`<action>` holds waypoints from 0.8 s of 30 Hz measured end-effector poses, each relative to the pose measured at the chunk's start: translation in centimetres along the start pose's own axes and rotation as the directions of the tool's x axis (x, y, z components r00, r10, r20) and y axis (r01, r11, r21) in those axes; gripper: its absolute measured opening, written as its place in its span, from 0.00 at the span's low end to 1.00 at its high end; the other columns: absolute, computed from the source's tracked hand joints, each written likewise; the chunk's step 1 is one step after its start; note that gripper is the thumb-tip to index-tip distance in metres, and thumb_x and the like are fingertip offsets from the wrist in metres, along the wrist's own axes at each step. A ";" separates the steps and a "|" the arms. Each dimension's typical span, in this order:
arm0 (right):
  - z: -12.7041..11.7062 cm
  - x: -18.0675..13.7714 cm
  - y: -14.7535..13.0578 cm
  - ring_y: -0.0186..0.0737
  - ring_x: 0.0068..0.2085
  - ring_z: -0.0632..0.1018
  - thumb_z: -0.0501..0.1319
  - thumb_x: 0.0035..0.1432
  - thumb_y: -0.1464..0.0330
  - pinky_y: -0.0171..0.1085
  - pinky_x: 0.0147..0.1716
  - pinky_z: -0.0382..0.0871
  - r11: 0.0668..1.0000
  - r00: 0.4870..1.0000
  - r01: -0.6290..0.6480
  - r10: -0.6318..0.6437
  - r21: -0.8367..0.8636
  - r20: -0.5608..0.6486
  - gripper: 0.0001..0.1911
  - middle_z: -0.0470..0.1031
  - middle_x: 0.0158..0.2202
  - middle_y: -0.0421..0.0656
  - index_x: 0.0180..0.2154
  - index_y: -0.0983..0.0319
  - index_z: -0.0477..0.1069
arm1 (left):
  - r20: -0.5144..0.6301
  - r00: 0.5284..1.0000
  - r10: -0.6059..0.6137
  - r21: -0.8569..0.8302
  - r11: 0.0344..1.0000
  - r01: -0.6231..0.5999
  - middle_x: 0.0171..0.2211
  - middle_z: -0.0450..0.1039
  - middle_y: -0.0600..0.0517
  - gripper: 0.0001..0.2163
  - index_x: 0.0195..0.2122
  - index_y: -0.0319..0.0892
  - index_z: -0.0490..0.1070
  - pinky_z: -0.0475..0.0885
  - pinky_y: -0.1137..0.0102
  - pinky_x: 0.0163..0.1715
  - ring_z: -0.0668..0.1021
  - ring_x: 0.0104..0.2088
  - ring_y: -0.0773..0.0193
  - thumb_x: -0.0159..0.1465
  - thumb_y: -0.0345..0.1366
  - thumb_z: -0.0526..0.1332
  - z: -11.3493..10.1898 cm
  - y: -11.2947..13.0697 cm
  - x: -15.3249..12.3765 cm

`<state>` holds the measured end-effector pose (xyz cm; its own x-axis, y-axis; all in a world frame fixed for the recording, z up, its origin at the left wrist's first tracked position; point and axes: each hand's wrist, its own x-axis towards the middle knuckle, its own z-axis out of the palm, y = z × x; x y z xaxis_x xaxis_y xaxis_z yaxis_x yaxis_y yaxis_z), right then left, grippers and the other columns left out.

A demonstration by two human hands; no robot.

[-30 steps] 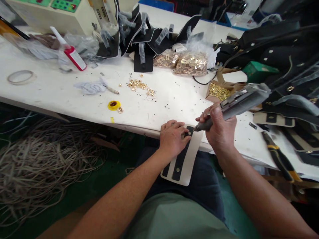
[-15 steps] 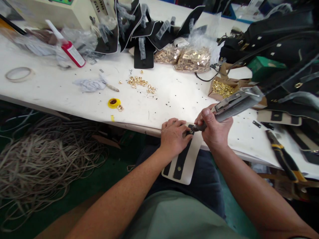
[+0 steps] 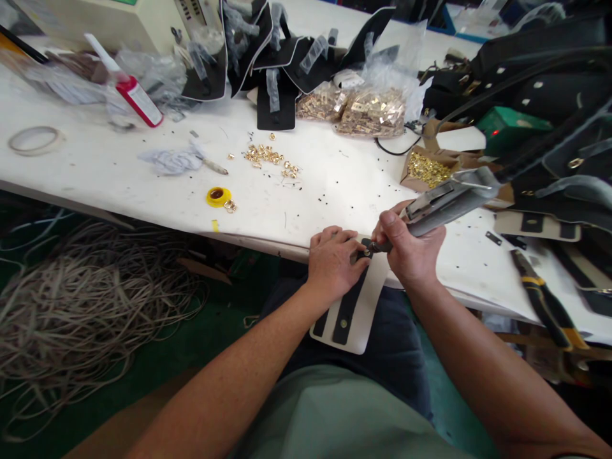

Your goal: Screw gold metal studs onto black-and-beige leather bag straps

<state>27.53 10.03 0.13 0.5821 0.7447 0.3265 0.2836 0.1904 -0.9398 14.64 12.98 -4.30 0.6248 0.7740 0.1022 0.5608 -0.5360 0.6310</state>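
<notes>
My right hand (image 3: pixel 415 247) is wrapped round a grey power screwdriver (image 3: pixel 447 203) with a lever along its side. The driver's tip points down left at a small metal fitting (image 3: pixel 367 252) on a beige leather piece (image 3: pixel 370 309) with black strips. This piece hangs over the table's front edge, above my lap. My left hand (image 3: pixel 335 261) presses on its upper end, thumb and forefinger closed in beside the fitting. A round metal stud (image 3: pixel 343 324) shows lower on the black strip. My left fingers partly hide the piece's top.
Gold fittings (image 3: pixel 265 156) lie loose on the white table (image 3: pixel 335 172), near a yellow tape roll (image 3: pixel 218 197). A cardboard box (image 3: pixel 428 167) of gold parts stands behind the driver. Pliers (image 3: pixel 545 299) rest at the right edge. Black leather pieces (image 3: pixel 276 108) and bagged parts (image 3: pixel 373 111) line the back.
The screwdriver's rear end has shifted slightly left and tilted a little. A red light now shows on the green box at the right. Both hands stay in place.
</notes>
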 end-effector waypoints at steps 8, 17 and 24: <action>-0.2 0.1 -0.1 0.35 0.21 0.71 0.69 0.56 0.56 0.35 0.22 0.69 0.998 0.997 -0.002 0.006 -0.056 0.076 0.18 0.68 0.20 0.36 0.24 0.59 0.68 | -0.022 1.000 0.008 0.027 1.000 -0.007 0.56 0.75 0.59 0.08 0.42 0.54 0.78 0.61 0.53 0.56 0.66 0.60 0.51 0.62 0.45 0.68 0.2 -0.1 0.0; -0.4 0.1 0.5 0.35 0.20 0.70 0.67 0.57 0.59 0.36 0.20 0.69 1.000 0.993 0.009 -0.005 -0.028 0.120 0.16 0.68 0.19 0.36 0.23 0.58 0.66 | -0.028 1.000 -0.001 0.041 0.999 0.002 0.56 0.76 0.61 0.08 0.41 0.54 0.78 0.61 0.54 0.55 0.67 0.60 0.53 0.61 0.45 0.68 0.3 0.0 0.1; -0.4 0.3 0.9 0.34 0.19 0.68 0.66 0.57 0.59 0.35 0.19 0.68 0.999 0.992 -0.003 -0.002 0.035 0.129 0.16 0.67 0.19 0.35 0.24 0.58 0.65 | -0.015 1.000 -0.005 0.043 0.999 0.006 0.56 0.75 0.61 0.08 0.42 0.55 0.78 0.61 0.53 0.55 0.67 0.60 0.52 0.62 0.45 0.67 0.2 0.1 0.2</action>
<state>28.27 10.17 -0.58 0.4788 0.8204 0.3126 0.2550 0.2108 -0.9437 14.91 12.99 -4.38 0.6135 0.7819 0.1108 0.5873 -0.5456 0.5978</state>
